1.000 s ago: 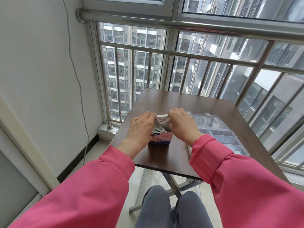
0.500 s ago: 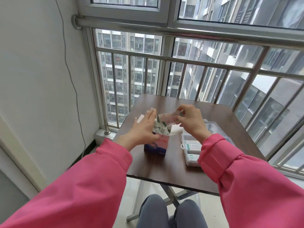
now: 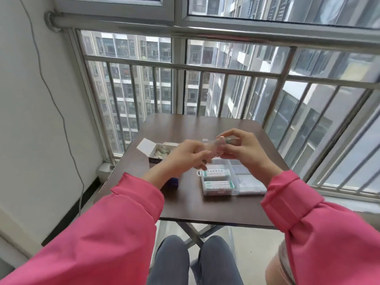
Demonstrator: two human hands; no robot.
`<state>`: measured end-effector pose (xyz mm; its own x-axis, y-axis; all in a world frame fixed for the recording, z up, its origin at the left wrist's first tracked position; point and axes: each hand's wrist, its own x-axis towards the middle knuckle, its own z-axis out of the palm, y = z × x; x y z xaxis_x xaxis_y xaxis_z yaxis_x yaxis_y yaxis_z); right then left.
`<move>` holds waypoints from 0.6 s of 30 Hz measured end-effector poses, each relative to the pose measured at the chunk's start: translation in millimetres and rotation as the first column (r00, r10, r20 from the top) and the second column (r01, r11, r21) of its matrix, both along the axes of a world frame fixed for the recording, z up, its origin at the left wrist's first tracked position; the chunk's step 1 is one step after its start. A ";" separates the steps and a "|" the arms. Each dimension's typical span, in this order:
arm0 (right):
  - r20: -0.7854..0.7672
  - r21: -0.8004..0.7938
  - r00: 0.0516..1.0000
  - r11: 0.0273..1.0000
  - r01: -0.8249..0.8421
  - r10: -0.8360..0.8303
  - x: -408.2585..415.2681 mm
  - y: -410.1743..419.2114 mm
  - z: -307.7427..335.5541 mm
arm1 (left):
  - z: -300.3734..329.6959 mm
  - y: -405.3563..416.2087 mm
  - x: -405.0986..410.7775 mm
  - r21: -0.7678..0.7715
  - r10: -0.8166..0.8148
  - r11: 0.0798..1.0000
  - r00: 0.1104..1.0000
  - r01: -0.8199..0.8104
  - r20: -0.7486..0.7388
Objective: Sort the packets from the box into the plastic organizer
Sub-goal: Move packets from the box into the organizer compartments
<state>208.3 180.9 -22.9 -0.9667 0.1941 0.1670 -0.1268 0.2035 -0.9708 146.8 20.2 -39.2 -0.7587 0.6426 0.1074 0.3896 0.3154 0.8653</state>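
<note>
Pink sleeves [image 3: 115,227], dark brown table [image 3: 185,204], green-striped packets [image 3: 219,184].

The packet [image 3: 213,148] held between the left hand [image 3: 186,156] and the right hand [image 3: 239,150] is motion-blurred; its print is unreadable and its edges are largely covered by the fingers. The box [image 3: 158,153] is partly hidden behind the left hand and wrist; its contents are too small to identify. The far compartments of the plastic organizer [image 3: 232,182] are concealed by both hands. Label text on the stored packets is illegible. The near tabletop [image 3: 185,208] corners are hidden by the sleeves.
</note>
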 end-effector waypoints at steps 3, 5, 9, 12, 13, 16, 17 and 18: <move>0.083 -0.008 0.996 1.000 0.011 -0.010 12.0 20.8 -11.0 | -6.6 17.1 11.5 0.052 -0.073 0.997 0.981 0.065 0.178; 0.136 -0.007 0.990 0.999 0.032 -0.031 18.8 32.4 -17.2 | -11.3 28.4 18.4 0.055 -0.082 0.996 0.978 0.073 0.192; 0.236 -0.019 0.972 1.000 0.007 -0.002 32.5 52.7 -25.8 | -19.4 50.3 26.6 0.105 -0.078 0.993 0.979 0.059 0.189; 0.275 0.011 0.961 1.000 0.011 -0.014 38.2 68.7 -29.9 | -26.1 60.5 31.9 0.155 -0.122 0.984 0.970 0.091 0.208; 0.279 0.018 0.960 0.999 0.027 -0.031 38.9 73.0 -32.2 | -28.9 62.2 32.6 0.166 -0.134 0.981 0.968 0.099 0.214; 0.272 0.028 0.956 0.994 0.108 -0.112 38.9 81.4 -38.0 | -34.3 65.7 32.2 0.174 -0.125 0.981 0.965 0.085 0.230; 0.264 0.027 0.953 0.988 0.150 -0.152 37.8 84.3 -40.0 | -36.1 66.7 30.7 0.176 -0.102 0.983 0.967 0.061 0.235; 0.255 0.020 0.948 0.981 0.195 -0.194 36.5 87.3 -41.4 | -37.8 67.6 29.0 0.177 -0.071 0.984 0.969 0.028 0.238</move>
